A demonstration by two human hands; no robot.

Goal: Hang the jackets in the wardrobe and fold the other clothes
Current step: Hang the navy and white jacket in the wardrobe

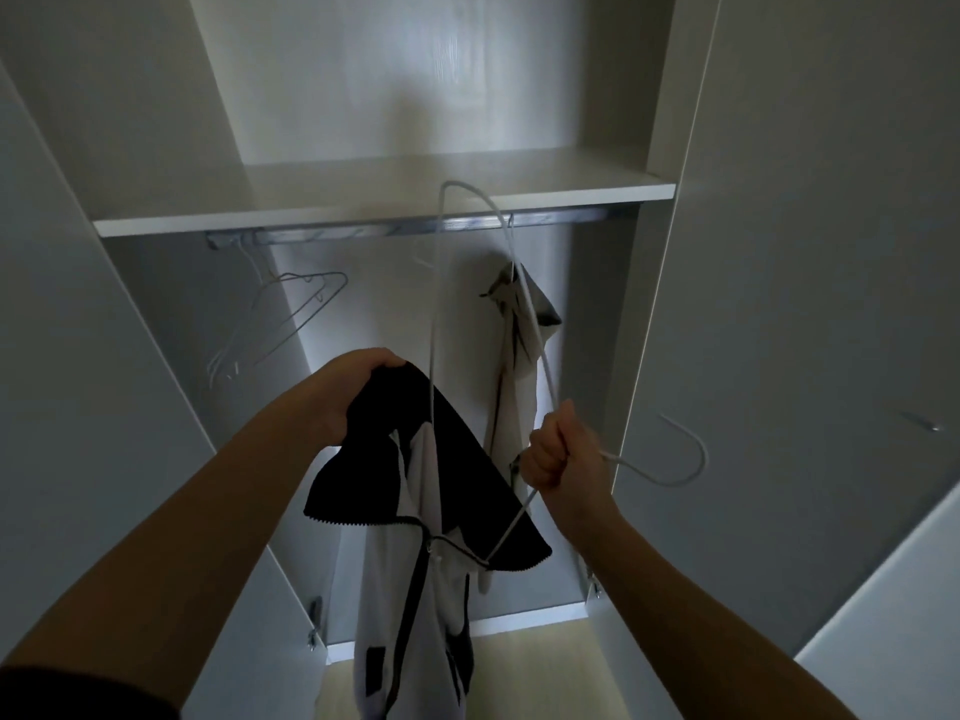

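1. Gripping black-and-white jacket [363, 491] collar in left hand [358, 392], white hanger [540, 350] neck fisted in right hand [558, 449], before the open wardrobe [384, 197].
2. Slide the free hanger arm into the far shoulder gently.
3. Hook onto rail [363, 232] beside hung jacket [514, 387].

Both your arms are raised and stretched forward, the forearms bare. Your left arm [197, 522] runs up from the lower left corner, with a dark sleeve [62, 691] at its near end. Your left hand [347, 394] is turned back-up, its fingers curled over and gripping the black collar of the jacket [467, 449]. Your right arm [675, 589] rises from the lower right. Your right hand [566, 452] is a tight fist, knuckles facing left, clenched round the wire of the white hanger [680, 478]. It sits a little lower than the left, the two hands near but apart.
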